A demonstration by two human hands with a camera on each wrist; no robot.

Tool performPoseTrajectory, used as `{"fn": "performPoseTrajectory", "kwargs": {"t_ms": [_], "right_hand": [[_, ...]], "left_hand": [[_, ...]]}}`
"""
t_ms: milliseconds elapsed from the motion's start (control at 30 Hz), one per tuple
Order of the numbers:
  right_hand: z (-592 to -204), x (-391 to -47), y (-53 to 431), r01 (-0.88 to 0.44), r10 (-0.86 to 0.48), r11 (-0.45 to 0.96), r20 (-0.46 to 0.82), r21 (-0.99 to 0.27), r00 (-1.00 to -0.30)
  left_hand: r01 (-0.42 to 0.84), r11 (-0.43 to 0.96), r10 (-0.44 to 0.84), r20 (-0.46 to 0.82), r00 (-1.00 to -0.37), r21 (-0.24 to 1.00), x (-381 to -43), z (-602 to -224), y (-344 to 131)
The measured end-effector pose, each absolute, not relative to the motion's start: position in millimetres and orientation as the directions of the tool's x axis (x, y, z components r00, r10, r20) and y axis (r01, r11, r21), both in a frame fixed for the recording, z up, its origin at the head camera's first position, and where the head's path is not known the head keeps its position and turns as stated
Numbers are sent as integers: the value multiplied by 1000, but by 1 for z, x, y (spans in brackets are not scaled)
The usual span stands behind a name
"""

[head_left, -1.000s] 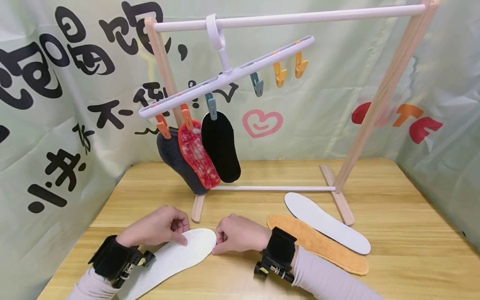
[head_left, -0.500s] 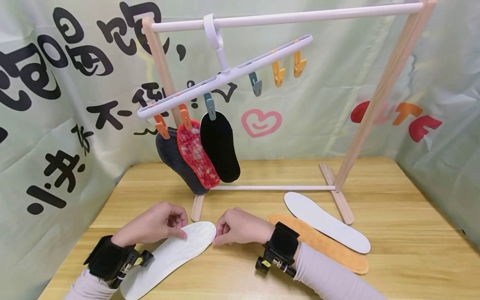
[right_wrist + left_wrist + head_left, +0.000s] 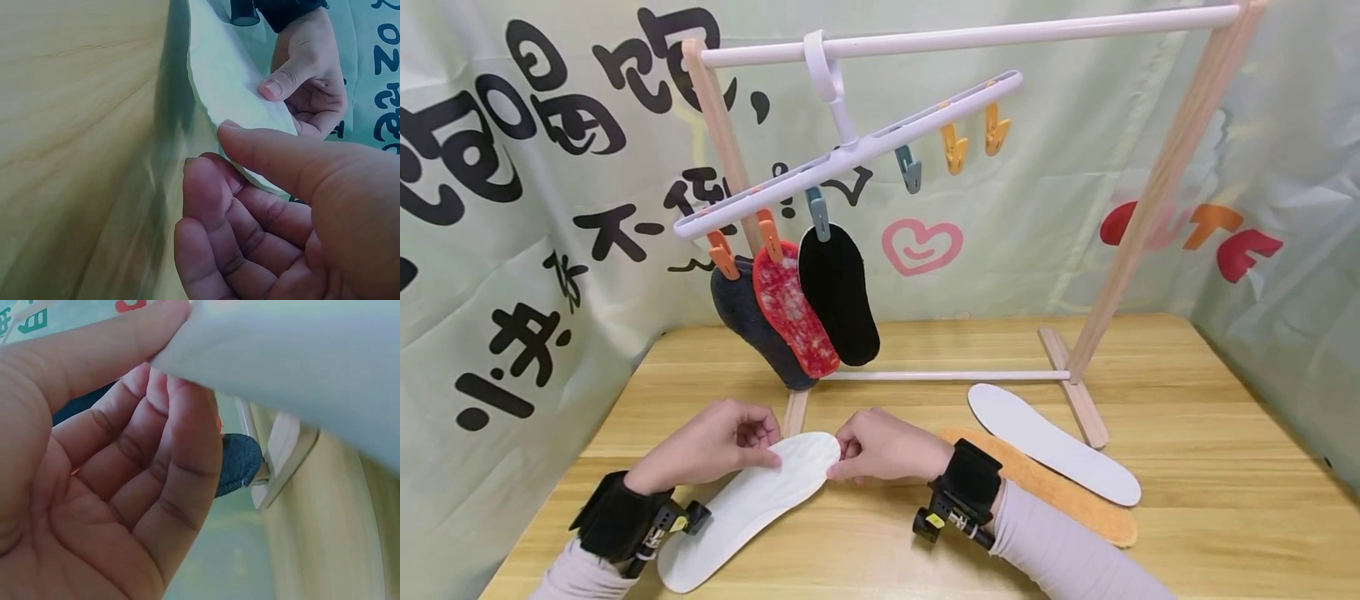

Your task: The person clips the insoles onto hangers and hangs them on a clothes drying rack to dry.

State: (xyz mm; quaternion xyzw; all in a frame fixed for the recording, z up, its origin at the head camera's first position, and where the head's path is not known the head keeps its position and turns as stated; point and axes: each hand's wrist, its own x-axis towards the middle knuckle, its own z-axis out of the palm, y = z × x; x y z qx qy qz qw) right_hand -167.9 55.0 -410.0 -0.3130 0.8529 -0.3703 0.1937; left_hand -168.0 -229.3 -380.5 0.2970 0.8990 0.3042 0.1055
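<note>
A white insole (image 3: 760, 504) slants over the front left of the table, its far end raised. My left hand (image 3: 718, 446) pinches its left edge, thumb on top and curled fingers beneath, as the left wrist view shows with the insole (image 3: 300, 369) overhead. At the rounded far tip, my right hand (image 3: 887, 450) pinches the rim between thumb and fingers. In the right wrist view the thumb (image 3: 269, 153) lies over the edge of the insole (image 3: 234, 81). Behind the hands hang a dark grey insole (image 3: 752, 321), a red mottled insole (image 3: 795, 308) and a black insole (image 3: 840, 296).
A tilted white clip hanger (image 3: 865, 148) hangs from the rack's top bar (image 3: 1000, 33). Its blue clip (image 3: 908, 171) and yellow clips (image 3: 953, 150) on the right hold nothing. An orange insole (image 3: 1060, 500) and another white insole (image 3: 1052, 442) lie at the right, near the rack's foot (image 3: 1078, 400).
Both hands have lifted the white insole slightly and moved it forward; its near end has come fully into view. The hanging insoles stay as they were.
</note>
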Motion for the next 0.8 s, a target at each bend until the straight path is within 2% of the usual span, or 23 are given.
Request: {"fn": "performPoseTrajectory", "kwargs": {"t_ms": [433,800], "right_hand": [[-398,-172,65,-378,-699,460,-65,-803,-712],[-383,-182,80,-453,-685,452,26,-769,-728]], "left_hand": [[462,623,558,55,-828,631,-168,-380,-223],[449,621,558,41,-829,642,-169,-379,-224]]}}
